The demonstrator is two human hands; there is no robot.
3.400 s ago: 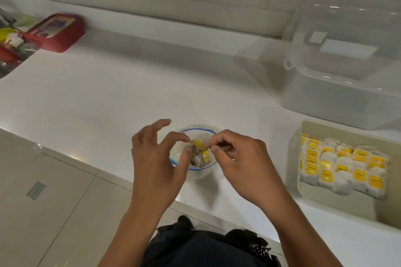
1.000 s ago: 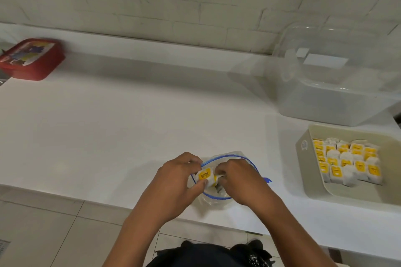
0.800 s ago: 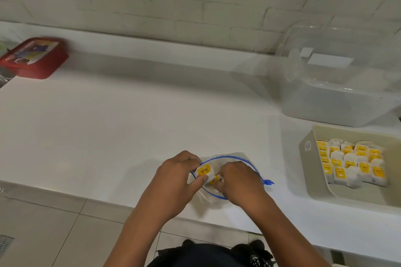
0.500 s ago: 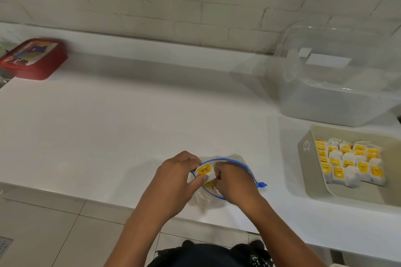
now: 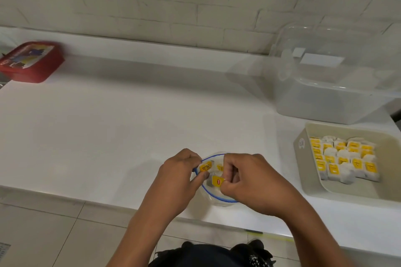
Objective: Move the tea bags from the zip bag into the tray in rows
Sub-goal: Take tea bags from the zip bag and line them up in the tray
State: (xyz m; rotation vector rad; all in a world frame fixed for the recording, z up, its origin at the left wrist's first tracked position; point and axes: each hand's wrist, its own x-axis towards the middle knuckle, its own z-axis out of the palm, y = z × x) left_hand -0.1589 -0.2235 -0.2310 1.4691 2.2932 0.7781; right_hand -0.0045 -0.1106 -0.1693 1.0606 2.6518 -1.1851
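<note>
**Both hands in the bag, tray off to the right**

Both hands are at the mouth of the zip bag point(image 5: 219, 198), which sits near the front edge of the desk point(image 5: 108, 132), its blue rim pulled open into a ring. The left hand point(image 5: 180, 178) pinches a tea bag point(image 5: 205, 167) by its yellow tag at the left side of the rim. The right hand point(image 5: 249, 182) has its fingers curled over the opening and grips a second bag's tag point(image 5: 217, 181) between thumb and fingertip. A third tag point(image 5: 220, 167) shows between them, still inside. So each grip is clenched on a tag; neither is loose.

What matters for the coming move is that the tray point(image 5: 303, 154) lies well to the right of the bag and slightly further back. The right hand is the nearer one, so I would expect it to carry across while the left steadies the bag. The tray's long side runs away from the person, and the rows already laid point(image 5: 345, 159) run across it, filling the far part; the near strip of the tray floor is bare, so the next row likely goes there.

The tea bags are small white paper pouches with square yellow tags on strings. They look soft and light, and the strings appear tangled where the two hands meet, so a pull may drag a neighbour out too.
</note>
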